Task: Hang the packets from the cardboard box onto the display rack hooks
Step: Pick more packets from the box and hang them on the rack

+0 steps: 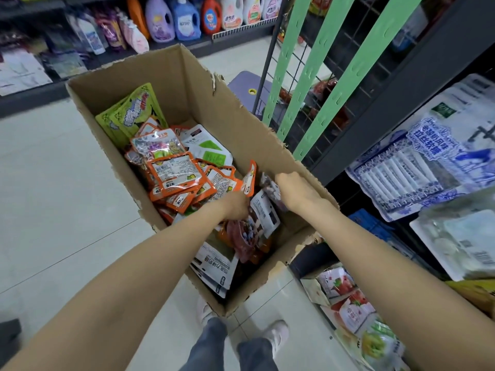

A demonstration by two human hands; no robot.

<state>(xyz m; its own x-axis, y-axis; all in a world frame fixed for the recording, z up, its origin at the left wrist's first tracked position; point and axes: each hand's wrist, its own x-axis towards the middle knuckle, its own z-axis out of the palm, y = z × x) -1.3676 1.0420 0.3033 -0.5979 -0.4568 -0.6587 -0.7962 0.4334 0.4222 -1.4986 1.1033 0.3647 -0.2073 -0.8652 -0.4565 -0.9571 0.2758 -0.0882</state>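
Reaching into the torn corrugated cardboard box (pixel 203 103) on the tiled floor (pixel 53 196), both hands work among glossy, crinkled packets (pixel 176 178). The left hand (pixel 235 204) and right hand (pixel 292 188) have fingers buried, so their grip cannot be told. Green perforated strips (pixel 345 84) on the wire display rack (pixel 316 103) stand just behind.

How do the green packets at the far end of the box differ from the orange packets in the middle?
The green packets are larger and stand leaning against the far wall of the box; the orange packets are smaller and lie in a loose, overlapping heap. The green ones show a cartoon-style front, the orange ones mostly white printed labels. Both are sealed pouches inside the same box.
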